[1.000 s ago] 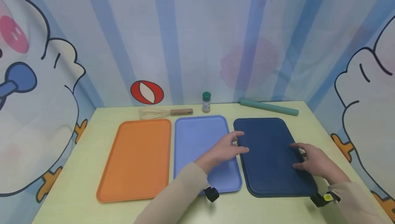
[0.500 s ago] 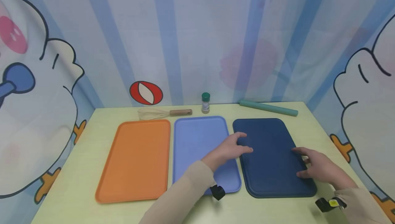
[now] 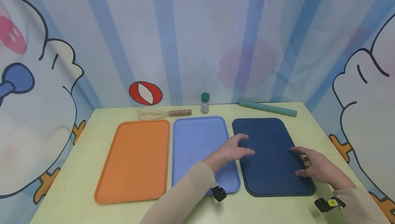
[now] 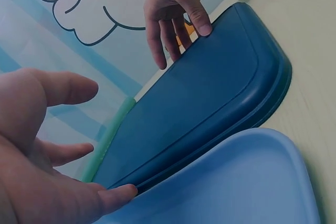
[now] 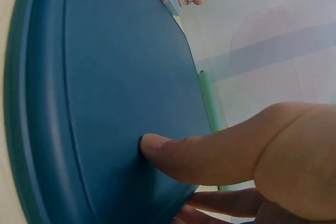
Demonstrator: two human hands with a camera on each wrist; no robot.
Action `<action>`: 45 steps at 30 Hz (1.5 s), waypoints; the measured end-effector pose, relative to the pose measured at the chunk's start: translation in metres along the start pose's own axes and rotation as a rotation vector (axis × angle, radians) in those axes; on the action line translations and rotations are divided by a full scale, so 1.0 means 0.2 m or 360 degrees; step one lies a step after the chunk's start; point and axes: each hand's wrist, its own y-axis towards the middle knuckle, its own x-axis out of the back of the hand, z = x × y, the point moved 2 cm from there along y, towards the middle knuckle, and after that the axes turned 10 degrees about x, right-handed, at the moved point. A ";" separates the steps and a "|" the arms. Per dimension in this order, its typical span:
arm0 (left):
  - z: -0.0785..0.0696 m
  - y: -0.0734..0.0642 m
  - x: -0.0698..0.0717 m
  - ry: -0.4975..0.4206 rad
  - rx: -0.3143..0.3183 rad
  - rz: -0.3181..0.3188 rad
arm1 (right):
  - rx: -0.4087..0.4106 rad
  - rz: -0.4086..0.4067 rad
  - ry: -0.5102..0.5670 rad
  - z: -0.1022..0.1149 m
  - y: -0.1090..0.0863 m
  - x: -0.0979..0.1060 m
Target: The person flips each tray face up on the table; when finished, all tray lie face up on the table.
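A navy tray lies on the table at right, its flat face up and its edge sloping down in the wrist views. My left hand is over the gap between it and the light blue tray, thumb and fingers spread. In the left wrist view, a fingertip of the left hand appears near the navy tray's edge; contact is unclear. My right hand is at the navy tray's right edge. Its thumb reaches over the top, apparently touching, while the other fingers extend loosely along the far side.
An orange tray lies at left. Along the back stand or lie a whisk with a wooden handle, a green-capped jar and a green rod. A printed cloth walls the table behind and at both sides.
My left hand has shifted slightly right, toward the navy tray. The right hand has moved a little right and nearer to me. The trays stay in place; the head view drifts slightly.
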 end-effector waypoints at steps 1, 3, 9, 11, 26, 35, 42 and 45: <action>0.00 0.00 0.00 0.0000 0.0003 -0.0002 | 0.0002 -0.0001 -0.0006 0.00 0.00 0.00; 0.01 0.00 -0.01 0.0003 0.0003 -0.0007 | 0.0011 -0.0005 -0.0021 0.00 0.01 0.00; 0.02 0.01 -0.01 -0.0033 -0.0026 -0.0007 | 0.0029 -0.0009 -0.0064 0.00 0.01 -0.01; 0.02 0.01 -0.01 -0.0064 -0.0041 -0.0006 | 0.0033 -0.0007 -0.0066 0.00 0.01 -0.01; 0.00 0.01 -0.02 -0.0211 -0.0122 -0.0082 | 0.0115 -0.0059 0.0024 -0.03 0.00 -0.01; 0.01 0.02 -0.04 -0.0281 -0.0188 -0.0117 | 0.0110 -0.0058 0.0053 -0.04 0.00 -0.02; 0.01 0.04 -0.04 -0.0321 -0.0233 -0.0137 | 0.0113 -0.0040 0.0100 -0.05 0.00 -0.01; 0.00 0.04 -0.04 -0.0338 -0.0246 -0.0143 | 0.0130 -0.0036 0.0114 -0.05 0.00 -0.01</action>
